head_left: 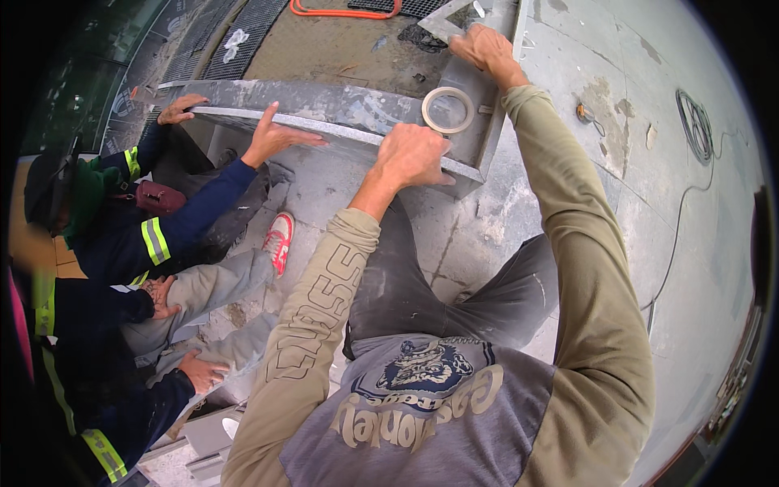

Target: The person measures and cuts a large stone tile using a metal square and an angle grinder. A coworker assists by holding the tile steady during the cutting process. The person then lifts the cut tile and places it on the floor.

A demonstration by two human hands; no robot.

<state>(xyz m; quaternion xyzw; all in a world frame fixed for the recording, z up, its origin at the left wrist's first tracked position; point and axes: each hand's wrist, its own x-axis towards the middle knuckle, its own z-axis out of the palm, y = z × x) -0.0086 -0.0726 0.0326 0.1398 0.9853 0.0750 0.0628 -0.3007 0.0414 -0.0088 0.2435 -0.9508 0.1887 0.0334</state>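
Note:
A long grey stone slab (324, 104) with a pale cut edge meets a second grey slab (468, 150) at a corner in front of me. My left hand (410, 156) is closed over the near edge by that corner, its fingertips partly hidden. Farther off, my right hand (484, 50) reaches across the second slab, fingers curled at its inner edge beside a pale-edged triangular piece (441, 26). A roll of masking tape (471, 111) lies flat on the corner, between my hands. To the left, a co-worker's hands (276, 140) are at the long slab, one with fingers spread.
A second person sits at lower left, hands on the legs. Beyond the slab are a sandy bed (333, 57), black plastic grids (243, 40) and an orange loop (345, 12). A coiled cable (695, 126) trails across the paved floor at right, near a small orange tool (583, 114).

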